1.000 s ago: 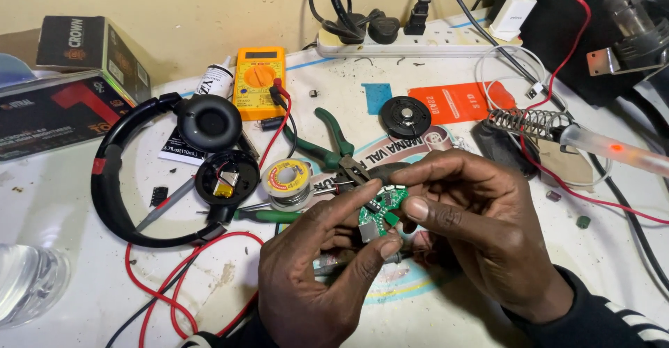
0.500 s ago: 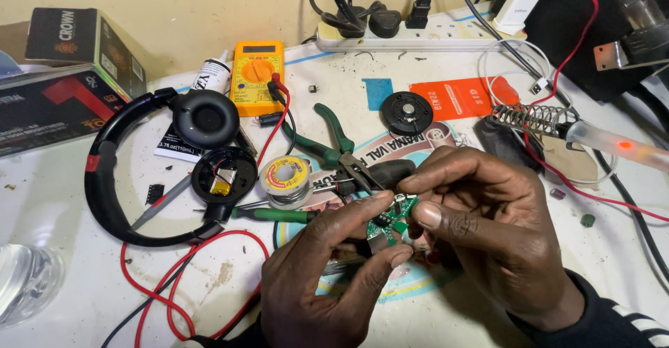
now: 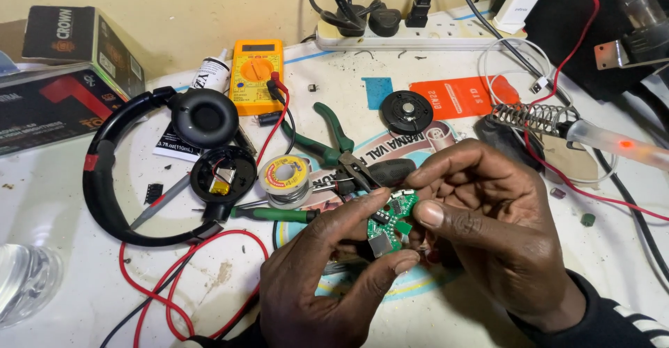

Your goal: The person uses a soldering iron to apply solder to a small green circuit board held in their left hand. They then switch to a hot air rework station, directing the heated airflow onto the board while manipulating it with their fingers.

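A small green circuit board (image 3: 390,221) is pinched between both hands above the white table. My left hand (image 3: 324,278) grips its lower edge with thumb and forefinger. My right hand (image 3: 488,215) holds its right side, thumb pressed on the board's face. Left of the hands lie black headphones (image 3: 139,160) with one earcup opened (image 3: 223,175), showing its insides. A spool of solder wire (image 3: 284,175), green-handled pliers (image 3: 327,139) and a green-handled screwdriver (image 3: 275,214) lie just beyond the fingers.
A yellow multimeter (image 3: 256,75) with red and black leads sits at the back, a power strip (image 3: 418,33) behind it. A soldering iron (image 3: 613,139) rests in its coil stand at the right. Black boxes (image 3: 63,76) stand far left, a round black speaker part (image 3: 407,111) mid-table.
Both hands have kept hold of the circuit board, turning and shifting it slightly to the right; the fingers have re-gripped its edges.
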